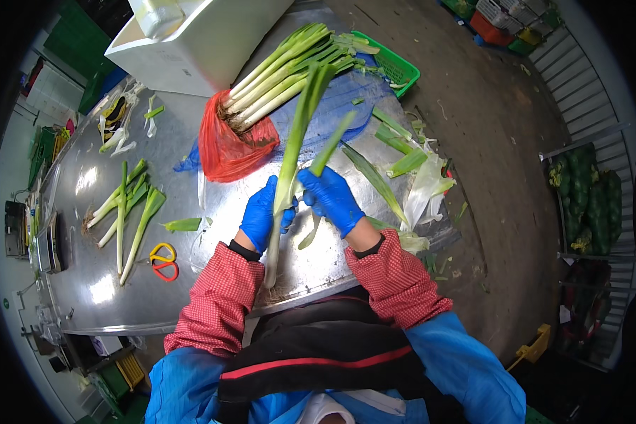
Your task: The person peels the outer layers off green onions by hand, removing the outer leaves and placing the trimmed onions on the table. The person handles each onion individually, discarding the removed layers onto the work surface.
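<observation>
My left hand, in a blue glove, is wrapped around the pale stem of a leek. Its green top points away from me and its root end hangs near the table's front edge. My right hand, gloved too, grips a green outer leaf beside the stem; the leaf's lower part seems joined to the stalk, though my fingers hide this. Scissors with one yellow and one red handle lie left of my left hand. Several trimmed leeks rest farther left on the metal table.
Beyond my hands, a bundle of leeks has its roots in a red plastic bag. A white foam box stands behind it. A green basket sits at the far edge. Peeled leaves litter the right side.
</observation>
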Motion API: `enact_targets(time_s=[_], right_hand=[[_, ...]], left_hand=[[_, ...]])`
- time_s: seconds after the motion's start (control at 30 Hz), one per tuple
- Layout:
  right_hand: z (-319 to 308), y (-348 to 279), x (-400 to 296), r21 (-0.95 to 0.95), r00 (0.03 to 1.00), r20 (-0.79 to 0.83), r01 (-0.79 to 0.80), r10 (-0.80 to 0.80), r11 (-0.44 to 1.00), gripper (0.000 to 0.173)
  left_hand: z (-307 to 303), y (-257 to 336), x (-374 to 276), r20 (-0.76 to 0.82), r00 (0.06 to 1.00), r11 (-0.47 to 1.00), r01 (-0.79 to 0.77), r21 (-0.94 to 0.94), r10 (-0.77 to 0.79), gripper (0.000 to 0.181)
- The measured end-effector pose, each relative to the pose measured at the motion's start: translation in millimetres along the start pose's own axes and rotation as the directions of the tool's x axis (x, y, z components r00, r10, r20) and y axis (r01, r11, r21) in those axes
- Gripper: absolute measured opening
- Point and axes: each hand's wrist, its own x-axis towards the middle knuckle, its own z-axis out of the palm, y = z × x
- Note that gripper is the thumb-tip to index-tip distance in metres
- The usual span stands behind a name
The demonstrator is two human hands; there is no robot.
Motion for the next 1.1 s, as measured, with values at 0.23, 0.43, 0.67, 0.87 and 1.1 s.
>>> enact_targets(time_s=[0.23,0.43,0.67,0.87,1.1], right_hand=[[13.7,16.3,4.1,-0.229,0.981,-0.078,0.155,-0.177,0.961,0.025],[28.0,28.0,-2.8,-0.558,0.944,-0.026,0.260,-0.330,0.788,0.021],[13.2,27.5,-3.7,-0.448,0.938,-0.144,0.221,-0.314,0.866,0.020],[-40.3,39.3,-5.4,0.040,0.967,-0.254,0.046,-0.034,0.998,0.017],[-26.8,14.1,14.0,0.722,0.964,0.164,0.029,-0.211,0.692,0.027]], left_hand=[[5.0,4.7,1.0,-0.039,0.953,0.932,-0.285,0.223,0.301,0.036],[15.6,30.8,4.2,-0.014,0.887,0.844,-0.435,0.315,0.462,0.036],[6.6,34.3,1.5,0.093,0.902,0.905,-0.425,0.022,0.421,0.037],[-9.2,61.5,-3.2,0.129,0.830,0.831,-0.506,-0.233,0.542,0.042],[-15.3,56.1,18.5,-0.097,0.831,0.782,-0.549,-0.295,0.547,0.040]])
